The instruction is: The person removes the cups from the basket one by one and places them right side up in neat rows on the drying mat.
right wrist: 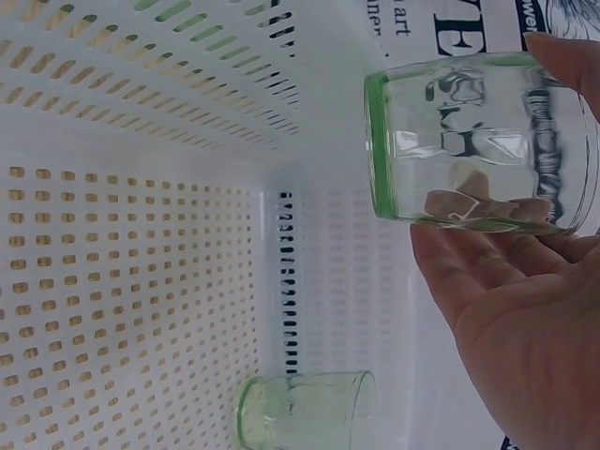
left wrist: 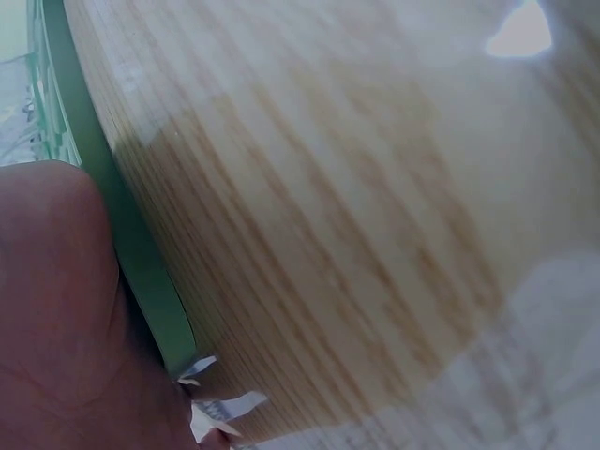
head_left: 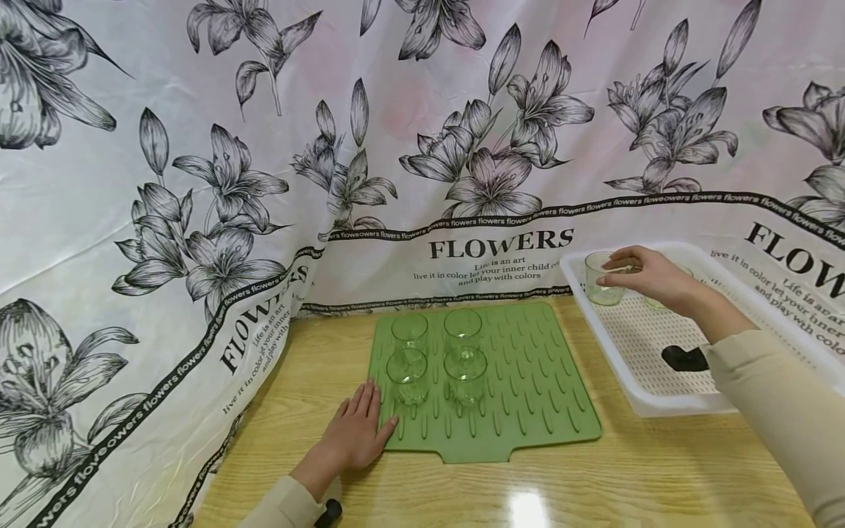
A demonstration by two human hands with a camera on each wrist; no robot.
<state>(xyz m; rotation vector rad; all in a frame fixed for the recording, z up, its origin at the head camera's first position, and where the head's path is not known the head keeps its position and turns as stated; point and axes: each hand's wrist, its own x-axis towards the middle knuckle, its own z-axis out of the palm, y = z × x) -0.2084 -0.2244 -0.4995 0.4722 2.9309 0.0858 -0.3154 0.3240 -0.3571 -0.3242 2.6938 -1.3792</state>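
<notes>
My right hand (head_left: 650, 277) grips a clear, green-tinted drinking glass (head_left: 604, 282) at the far left corner of the white basket (head_left: 634, 396). In the right wrist view that glass (right wrist: 469, 141) is held between the thumb and the fingers, above the basket floor. A second glass (right wrist: 309, 411) stands in the basket, partly behind my hand in the head view. Several similar glasses, one of them at the front right (head_left: 466, 378), stand on the left half of the green drying mat (head_left: 528, 381). My left hand (head_left: 359, 429) rests flat, fingers extended, at the mat's left edge.
The basket has a perforated floor and raised walls, right of the mat on the wooden table (head_left: 422, 491). A flower-printed cloth (head_left: 356, 271) hangs behind and down the left side. A black object (head_left: 685, 359) shows beside my right wrist.
</notes>
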